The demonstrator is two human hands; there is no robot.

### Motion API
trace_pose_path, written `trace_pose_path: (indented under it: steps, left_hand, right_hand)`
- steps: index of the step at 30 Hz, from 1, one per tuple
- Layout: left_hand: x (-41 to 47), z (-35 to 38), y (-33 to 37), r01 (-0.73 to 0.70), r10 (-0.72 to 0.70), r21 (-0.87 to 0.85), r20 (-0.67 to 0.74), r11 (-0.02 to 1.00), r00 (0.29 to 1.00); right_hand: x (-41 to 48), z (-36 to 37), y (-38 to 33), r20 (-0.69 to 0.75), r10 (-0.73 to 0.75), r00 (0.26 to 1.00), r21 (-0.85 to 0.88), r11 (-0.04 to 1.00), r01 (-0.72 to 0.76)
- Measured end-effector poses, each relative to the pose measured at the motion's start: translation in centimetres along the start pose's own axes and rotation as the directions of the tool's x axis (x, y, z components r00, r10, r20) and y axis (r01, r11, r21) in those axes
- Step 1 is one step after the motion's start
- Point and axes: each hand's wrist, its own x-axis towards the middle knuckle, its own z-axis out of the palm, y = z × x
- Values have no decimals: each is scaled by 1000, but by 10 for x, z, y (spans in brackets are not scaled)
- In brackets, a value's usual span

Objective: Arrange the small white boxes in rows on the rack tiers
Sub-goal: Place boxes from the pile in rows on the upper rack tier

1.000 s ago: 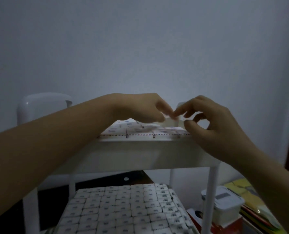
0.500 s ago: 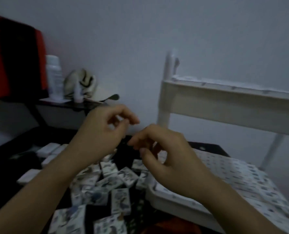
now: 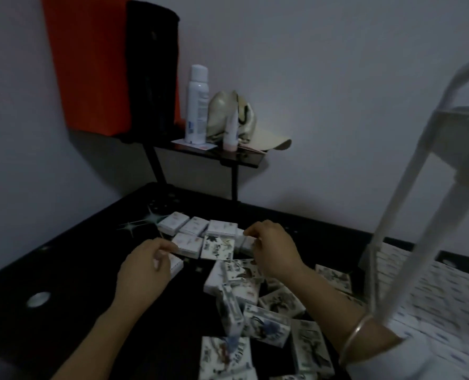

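Roughly twenty boxes (image 3: 216,249) were scattered on table (image 3: 63,270) around both hands; one gripped by left hand (image 3: 143,272), one by right hand (image 3: 274,250).

This looks like a room in a home: a small black shelf (image 3: 241,158) against a plain painted wall (image 3: 337,91) carries a white spray can (image 3: 197,105), a little tube (image 3: 232,130) and a cream cap (image 3: 269,143). Left of the shelf hangs a red and black fabric piece (image 3: 104,64). Below it lies a glossy black desk (image 3: 63,256), and to its right stands a white rack (image 3: 419,187).
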Motion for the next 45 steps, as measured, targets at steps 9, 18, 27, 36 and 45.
trace_pose_path:
  steps: [9, 18, 27, 36, 45]
  left_hand:
    - [9, 9, -35, 106, -105, 289, -19, 952, 994]
    - [2, -2, -21, 29, -30, 51, 15, 998, 999]
    - [-6, -8, 6, 61, -33, -397, 75, 916, 997]
    - [-15, -47, 139, -192, 289, -648, 45, 737, 956]
    - [-47, -56, 322, -513, 681, -766, -137, 388, 719]
  right_hand:
    - [74, 32, 0, 233, 152, 961, -143, 982, -121]
    - [72, 31, -8, 89, 28, 996, 52, 998, -33]
    - [3, -45, -38, -118, -151, 981, 227, 958, 175]
    - [-80, -168, -44, -338, -292, 895, 13, 949, 315]
    - [-188, -321, -40, -777, -331, 536, -241, 942, 233]
